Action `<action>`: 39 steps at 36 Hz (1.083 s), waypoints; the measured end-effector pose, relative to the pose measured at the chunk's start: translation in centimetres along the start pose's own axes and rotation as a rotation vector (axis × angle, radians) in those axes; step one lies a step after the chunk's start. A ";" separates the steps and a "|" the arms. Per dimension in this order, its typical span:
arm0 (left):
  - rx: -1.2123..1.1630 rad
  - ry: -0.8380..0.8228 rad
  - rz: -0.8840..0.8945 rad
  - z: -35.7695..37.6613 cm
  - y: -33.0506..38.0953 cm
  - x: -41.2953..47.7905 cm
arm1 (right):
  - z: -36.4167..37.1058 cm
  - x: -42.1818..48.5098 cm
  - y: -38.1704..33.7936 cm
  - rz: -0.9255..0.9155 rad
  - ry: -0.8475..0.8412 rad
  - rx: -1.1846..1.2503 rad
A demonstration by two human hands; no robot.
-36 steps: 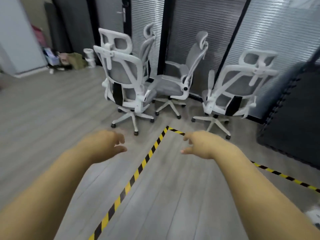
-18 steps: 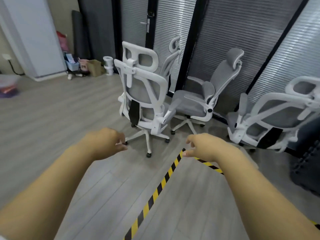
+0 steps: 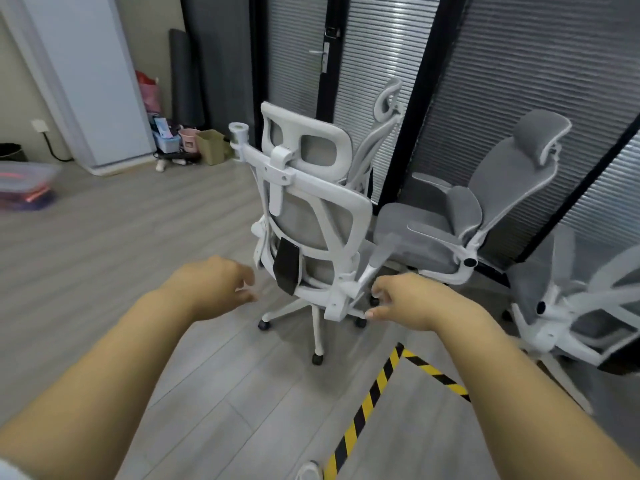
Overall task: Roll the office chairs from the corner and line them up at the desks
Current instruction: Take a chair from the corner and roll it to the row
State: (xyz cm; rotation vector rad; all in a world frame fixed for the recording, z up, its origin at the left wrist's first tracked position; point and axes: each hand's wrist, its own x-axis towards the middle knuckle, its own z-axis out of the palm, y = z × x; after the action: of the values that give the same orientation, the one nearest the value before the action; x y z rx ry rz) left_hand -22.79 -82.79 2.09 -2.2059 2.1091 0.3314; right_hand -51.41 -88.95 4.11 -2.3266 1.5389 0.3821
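Both bare forearms stretch forward and down over the grey plank floor (image 3: 104, 258). The left hand (image 3: 211, 285) hangs palm down, fingers loosely curled and holding nothing, just left of the nearest chair's lower back. The right hand (image 3: 412, 299) is also palm down and loosely curled with nothing in it, its fingertips close by that chair's right armrest bracket; whether they touch it cannot be told.

The nearest chair (image 3: 311, 216) stands upright between the hands, white-framed back towards the camera, seat facing the blinds, backrest running top to bottom. Behind it another headrest (image 3: 388, 102) shows. To its right, a grey chair (image 3: 485, 209) reclines, seat pointing left. A third chair (image 3: 571, 317) sits at the right edge, beside the yellow-black floor tape (image 3: 374, 386).
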 end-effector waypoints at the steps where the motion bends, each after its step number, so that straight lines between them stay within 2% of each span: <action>1: 0.001 0.001 -0.010 -0.2 -0.4 1.6 | -0.5 1.8 0.3 -0.006 -0.002 0.001; 11: -0.024 -0.015 -0.092 -3.8 -3.4 15.1 | -7.7 16.7 1.9 -0.057 0.016 -0.134; 21: -0.036 -0.015 -0.085 -5.0 -8.7 27.0 | -11.1 28.7 -1.4 -0.026 0.268 -0.150; 25: -0.080 0.112 0.013 -5.7 -11.3 32.4 | -10.7 32.7 -2.0 0.018 0.302 -0.120; 31: -0.138 0.216 0.146 -6.1 -15.3 40.4 | -10.2 36.8 -3.1 0.134 0.182 -0.005; 34: -0.141 0.293 0.289 -5.7 -16.7 43.5 | -10.4 37.9 -3.4 0.198 0.144 0.045; 36: -0.093 0.300 0.400 -5.0 -17.5 45.3 | -10.3 38.1 -3.5 0.229 0.146 0.070; 39: -0.090 0.296 0.474 -3.9 -18.2 46.8 | -9.8 38.0 -3.7 0.258 0.178 0.080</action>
State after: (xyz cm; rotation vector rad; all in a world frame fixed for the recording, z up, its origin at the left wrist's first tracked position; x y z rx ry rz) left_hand -2.66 -128.39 -5.44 -1.8654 2.8256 0.1282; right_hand -33.03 -123.37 -1.44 -2.1552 1.9110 0.1727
